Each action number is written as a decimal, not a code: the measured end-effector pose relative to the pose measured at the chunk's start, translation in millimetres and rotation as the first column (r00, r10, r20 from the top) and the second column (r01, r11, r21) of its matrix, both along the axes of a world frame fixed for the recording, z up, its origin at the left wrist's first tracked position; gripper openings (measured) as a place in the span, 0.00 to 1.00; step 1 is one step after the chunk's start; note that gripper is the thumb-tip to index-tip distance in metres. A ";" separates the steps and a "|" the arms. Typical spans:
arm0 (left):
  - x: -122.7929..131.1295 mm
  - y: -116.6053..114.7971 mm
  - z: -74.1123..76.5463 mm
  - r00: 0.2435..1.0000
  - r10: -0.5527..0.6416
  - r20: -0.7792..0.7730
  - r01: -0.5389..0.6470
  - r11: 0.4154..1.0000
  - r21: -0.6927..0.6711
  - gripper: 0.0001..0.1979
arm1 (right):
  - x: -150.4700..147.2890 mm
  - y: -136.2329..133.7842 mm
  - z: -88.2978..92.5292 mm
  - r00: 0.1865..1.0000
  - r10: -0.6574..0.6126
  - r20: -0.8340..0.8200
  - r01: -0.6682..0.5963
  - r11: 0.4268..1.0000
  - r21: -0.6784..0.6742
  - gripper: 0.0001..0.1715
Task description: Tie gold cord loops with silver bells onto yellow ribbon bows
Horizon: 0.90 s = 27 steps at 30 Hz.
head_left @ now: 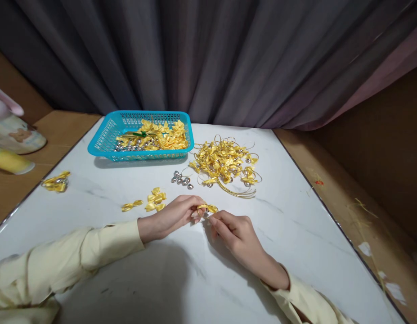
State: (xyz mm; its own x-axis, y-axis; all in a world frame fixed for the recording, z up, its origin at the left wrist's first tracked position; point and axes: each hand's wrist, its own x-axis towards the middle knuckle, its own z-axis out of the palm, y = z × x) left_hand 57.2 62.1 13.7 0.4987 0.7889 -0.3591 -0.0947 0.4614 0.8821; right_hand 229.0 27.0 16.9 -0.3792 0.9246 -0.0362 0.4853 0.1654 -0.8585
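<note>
Near the middle of the white table, my left hand [181, 214] pinches a yellow ribbon bow [208, 208] between thumb and fingers. My right hand [232, 228] is closed just to the right of the bow, its fingertips pinched at the bow's lower side, where a small silver piece partly shows. What exactly the right fingertips grip is too small to tell. Left of my left hand lie loose yellow bows [155, 200] and a single bow [132, 205]. Several silver bells [181, 179] sit beyond my hands.
A blue basket [141, 153] with yellow bows and silver bells stands at the back left. Right of it is a pile of yellow bows with gold cords [221, 159]. Another small bow cluster [57, 181] lies far left. Bottles [17, 132] stand beyond the left edge; a dark curtain [201, 58] hangs behind.
</note>
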 end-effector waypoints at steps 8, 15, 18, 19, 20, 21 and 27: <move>0.6 -0.6 6.3 1.000 -0.002 -0.027 0.003 1.000 0.026 0.10 | -2.9 -0.8 0.9 1.000 -0.021 -0.023 0.022 0.999 0.028 0.18; 0.7 -0.1 -4.1 0.993 0.023 0.117 -0.014 0.997 -0.074 0.11 | -5.6 -3.5 -0.2 0.999 -0.032 -0.022 0.033 0.998 0.044 0.19; 0.6 0.0 -7.6 0.991 0.023 0.130 -0.012 0.996 -0.086 0.11 | -7.6 -4.9 -2.5 0.999 -0.045 -0.028 0.046 0.998 0.044 0.18; 0.5 -0.1 -8.3 0.992 0.023 0.125 -0.012 0.996 -0.084 0.11 | -8.2 -5.4 -3.2 0.998 -0.050 -0.031 0.052 0.998 0.045 0.18; 0.5 -0.2 -8.8 0.993 0.022 0.119 -0.013 0.997 -0.080 0.11 | -8.7 -5.9 -3.9 0.998 -0.056 -0.032 0.057 0.997 0.046 0.18; 0.5 -0.3 -9.1 0.993 0.024 0.115 -0.015 0.997 -0.076 0.11 | -9.2 -6.3 -4.4 0.998 -0.062 -0.031 0.064 0.997 0.046 0.18; 0.2 -0.5 -11.0 0.988 0.041 0.150 -0.029 0.997 -0.077 0.11 | -10.7 -8.4 -6.7 0.997 -0.078 -0.004 0.078 0.993 0.090 0.16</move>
State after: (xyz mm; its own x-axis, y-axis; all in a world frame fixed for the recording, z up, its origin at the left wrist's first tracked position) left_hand 57.4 61.5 2.7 0.5241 0.7806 -0.3405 -0.2415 0.5196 0.8196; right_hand 218.3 18.6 10.2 -0.3055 0.9509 0.0485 0.4991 0.2033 -0.8424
